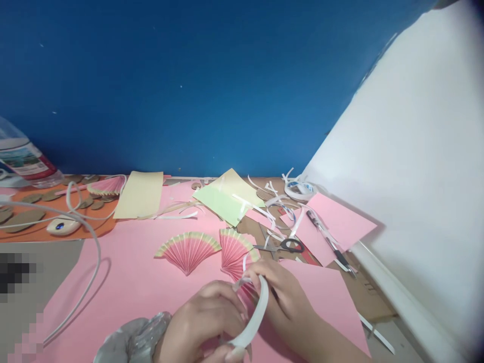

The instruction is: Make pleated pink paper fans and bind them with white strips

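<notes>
A curved white strip [257,316], like tape or its backing paper, bows between my two hands. My left hand [207,318] is closed, its thumb at the strip's lower end. The fingers of my right hand [284,295] pinch it near the top. Just beyond my hands lies a pleated pink paper fan [233,249] with a yellow-green rim, partly hidden by my right hand. Beside it, apart from my hands, rests a second pleated fan [187,252], spread flat. Open scissors [289,246] with dark handles lie past my right hand.
Pink paper [124,272] covers the work surface. Yellow [140,195] and green sheets [223,199], tape rolls [299,190], white scraps and a pen [328,241] lie behind. At left are a cable [99,252], cardboard pieces [24,220] and a bottle [28,156].
</notes>
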The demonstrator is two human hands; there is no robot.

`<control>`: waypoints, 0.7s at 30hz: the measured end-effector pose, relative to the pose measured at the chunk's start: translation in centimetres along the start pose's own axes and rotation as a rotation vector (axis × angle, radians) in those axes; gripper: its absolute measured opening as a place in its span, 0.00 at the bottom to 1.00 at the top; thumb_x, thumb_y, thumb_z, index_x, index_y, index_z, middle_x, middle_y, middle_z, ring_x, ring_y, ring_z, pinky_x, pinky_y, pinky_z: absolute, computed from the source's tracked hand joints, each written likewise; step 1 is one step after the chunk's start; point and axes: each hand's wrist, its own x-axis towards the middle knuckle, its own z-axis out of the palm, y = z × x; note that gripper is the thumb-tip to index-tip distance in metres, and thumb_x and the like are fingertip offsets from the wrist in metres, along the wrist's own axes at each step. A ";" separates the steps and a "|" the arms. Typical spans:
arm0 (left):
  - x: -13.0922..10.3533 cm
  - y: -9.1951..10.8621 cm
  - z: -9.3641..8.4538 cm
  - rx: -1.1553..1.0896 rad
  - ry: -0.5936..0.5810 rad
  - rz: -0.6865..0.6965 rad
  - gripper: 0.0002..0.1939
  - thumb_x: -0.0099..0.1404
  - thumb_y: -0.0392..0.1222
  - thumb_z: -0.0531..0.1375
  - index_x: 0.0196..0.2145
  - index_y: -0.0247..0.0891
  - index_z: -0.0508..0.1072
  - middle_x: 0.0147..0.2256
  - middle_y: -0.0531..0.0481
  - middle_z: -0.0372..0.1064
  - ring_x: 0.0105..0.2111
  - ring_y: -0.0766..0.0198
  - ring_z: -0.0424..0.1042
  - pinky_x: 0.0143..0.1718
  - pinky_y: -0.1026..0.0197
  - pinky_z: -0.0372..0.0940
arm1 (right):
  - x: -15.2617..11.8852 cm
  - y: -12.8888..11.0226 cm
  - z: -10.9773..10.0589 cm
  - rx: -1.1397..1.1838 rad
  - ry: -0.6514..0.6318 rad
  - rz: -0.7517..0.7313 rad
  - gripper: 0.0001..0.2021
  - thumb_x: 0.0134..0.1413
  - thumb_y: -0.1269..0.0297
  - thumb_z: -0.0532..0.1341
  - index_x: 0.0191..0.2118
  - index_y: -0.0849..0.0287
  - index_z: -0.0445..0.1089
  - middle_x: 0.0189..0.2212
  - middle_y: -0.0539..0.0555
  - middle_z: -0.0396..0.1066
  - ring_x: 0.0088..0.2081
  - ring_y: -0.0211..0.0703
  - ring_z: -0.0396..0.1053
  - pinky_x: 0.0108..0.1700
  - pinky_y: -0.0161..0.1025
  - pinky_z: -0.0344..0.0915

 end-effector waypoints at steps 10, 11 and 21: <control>-0.8 -0.7 0.3 0.073 -0.012 -0.061 0.19 0.68 0.48 0.47 0.28 0.37 0.70 0.21 0.47 0.70 0.24 0.65 0.68 0.36 0.63 0.64 | -0.1 0.6 0.5 0.129 -0.001 0.201 0.16 0.58 0.69 0.53 0.52 0.51 0.57 0.38 0.50 0.65 0.35 0.37 0.65 0.36 0.34 0.63; -1.0 -0.9 0.3 0.079 -0.023 -0.076 0.18 0.67 0.49 0.48 0.28 0.37 0.70 0.21 0.47 0.71 0.24 0.65 0.69 0.31 0.65 0.63 | -0.3 0.6 0.5 0.073 0.025 0.124 0.19 0.57 0.71 0.54 0.54 0.51 0.56 0.38 0.51 0.64 0.37 0.39 0.65 0.38 0.36 0.64; -1.2 -0.7 0.5 0.197 -0.098 -0.330 0.08 0.64 0.35 0.52 0.42 0.39 0.67 0.22 0.52 0.73 0.23 0.68 0.72 0.29 0.71 0.64 | 0.1 -0.3 -0.8 -0.081 -0.101 -0.318 0.22 0.61 0.60 0.51 0.59 0.61 0.54 0.44 0.58 0.62 0.47 0.45 0.60 0.49 0.41 0.61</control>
